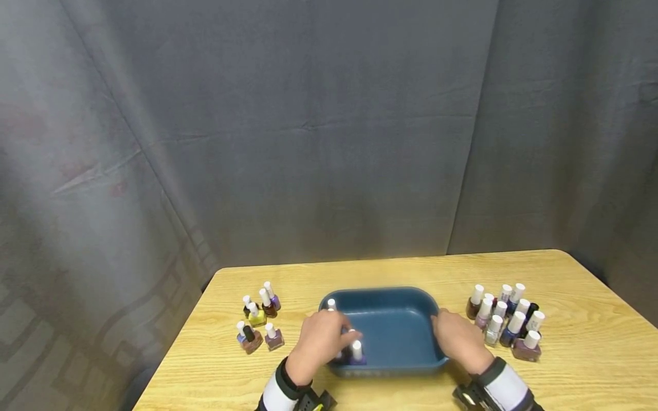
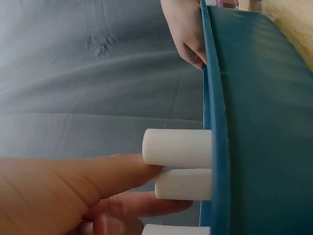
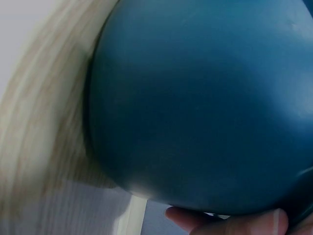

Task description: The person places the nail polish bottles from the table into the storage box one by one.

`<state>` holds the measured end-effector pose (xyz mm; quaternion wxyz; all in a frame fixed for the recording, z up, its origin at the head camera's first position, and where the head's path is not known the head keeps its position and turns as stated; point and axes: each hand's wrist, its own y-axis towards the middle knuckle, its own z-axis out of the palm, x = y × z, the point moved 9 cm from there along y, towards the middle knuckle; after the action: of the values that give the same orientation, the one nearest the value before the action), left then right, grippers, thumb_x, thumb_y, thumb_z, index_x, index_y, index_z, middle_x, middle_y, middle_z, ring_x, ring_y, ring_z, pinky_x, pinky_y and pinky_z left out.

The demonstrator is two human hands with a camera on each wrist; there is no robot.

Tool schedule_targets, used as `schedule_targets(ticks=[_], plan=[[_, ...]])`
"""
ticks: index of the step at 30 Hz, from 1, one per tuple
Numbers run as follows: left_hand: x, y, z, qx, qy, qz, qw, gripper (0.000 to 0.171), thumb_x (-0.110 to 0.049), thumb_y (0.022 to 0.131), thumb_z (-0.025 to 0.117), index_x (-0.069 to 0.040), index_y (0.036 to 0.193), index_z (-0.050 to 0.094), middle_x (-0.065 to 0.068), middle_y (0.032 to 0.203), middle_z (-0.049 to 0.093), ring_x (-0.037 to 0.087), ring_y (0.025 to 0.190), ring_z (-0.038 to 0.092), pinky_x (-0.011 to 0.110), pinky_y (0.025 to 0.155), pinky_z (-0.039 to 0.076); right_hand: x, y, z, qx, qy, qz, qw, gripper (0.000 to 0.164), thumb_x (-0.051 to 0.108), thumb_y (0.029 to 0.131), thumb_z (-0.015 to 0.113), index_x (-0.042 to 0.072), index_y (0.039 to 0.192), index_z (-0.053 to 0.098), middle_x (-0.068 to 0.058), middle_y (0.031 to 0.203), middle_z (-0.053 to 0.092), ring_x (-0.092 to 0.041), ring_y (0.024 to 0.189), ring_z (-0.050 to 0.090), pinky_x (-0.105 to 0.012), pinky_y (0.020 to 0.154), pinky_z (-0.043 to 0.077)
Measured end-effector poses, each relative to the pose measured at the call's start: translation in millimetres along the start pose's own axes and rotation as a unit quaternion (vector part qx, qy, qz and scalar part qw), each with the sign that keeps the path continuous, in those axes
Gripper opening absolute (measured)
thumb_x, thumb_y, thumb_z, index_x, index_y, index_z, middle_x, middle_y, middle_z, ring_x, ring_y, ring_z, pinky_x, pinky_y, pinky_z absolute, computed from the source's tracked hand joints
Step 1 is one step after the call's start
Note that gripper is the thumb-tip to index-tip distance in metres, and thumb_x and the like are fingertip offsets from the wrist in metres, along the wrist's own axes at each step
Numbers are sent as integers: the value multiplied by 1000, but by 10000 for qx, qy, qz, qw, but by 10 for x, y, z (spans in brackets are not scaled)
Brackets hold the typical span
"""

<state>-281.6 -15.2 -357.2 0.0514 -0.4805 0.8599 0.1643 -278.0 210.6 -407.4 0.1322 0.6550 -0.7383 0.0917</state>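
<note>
At the left end of the counter, a loose group of nail-polish bottles stands upright, one with a black cap among white caps. Right of this group, the left hand reaches over the left end of the blue tray, its thumb and fingers at the white caps of bottles standing inside. Whether it pinches a cap or only touches one cannot be told. A purple bottle stands near the tray's front wall, beside the thumb. Caution: the caps stand close together, so a sideways finger movement could tip a neighbouring bottle; narrow caps would probably offer limited grip. The middle and right part of the tray floor give no side support; a bottle toppled there could roll. At the right end, the right hand grips the tray rim, fingers curled at the edge. Uneven lifting or pulling at this rim could tilt or shift the tray and upset the bottles inside. Farther right, a denser group of bottles stands just beside the right hand, with a dusky purple bottle at its front. An outward swing of the hand or wrist could strike the nearest bottles and knock over others behind.
</note>
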Motion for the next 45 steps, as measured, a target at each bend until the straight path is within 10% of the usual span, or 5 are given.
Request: schedule_targets(ticks=[27,34,39,45], plan=[[57,-33,-177,-322,139,38,9994,17,-38,80,68,-21,79,72,-7,71,67,4,51,51,18,42,30,-8,7,16,-14,-26,-46,10000,24,18,93,46,-3,88,56,-15,70,59,-26,63,58,-41,48,42],[635,-162,-605,-914,268,-1031,9901,22,-36,80,68,-15,83,71,-6,57,58,4,45,42,21,38,29,11,14,31,48,-4,-20,10000,25,19,93,45,-3,90,57,-15,71,59,-26,63,58,-42,48,43],[1221,-356,-673,-137,254,-2276,9733,23,-34,80,68,-11,83,70,1,66,63,12,51,47,27,44,33,22,7,21,45,5,-60,10000,25,19,93,45,-3,90,56,-14,69,58,-26,62,58,-41,48,42],[1507,-432,-521,701,-13,-2558,9642,32,-31,79,69,-5,97,68,8,86,67,14,59,53,30,51,41,-8,10,10,59,-43,-13,10000,26,19,93,44,-5,91,56,-17,72,60,-29,65,60,-44,49,43]])
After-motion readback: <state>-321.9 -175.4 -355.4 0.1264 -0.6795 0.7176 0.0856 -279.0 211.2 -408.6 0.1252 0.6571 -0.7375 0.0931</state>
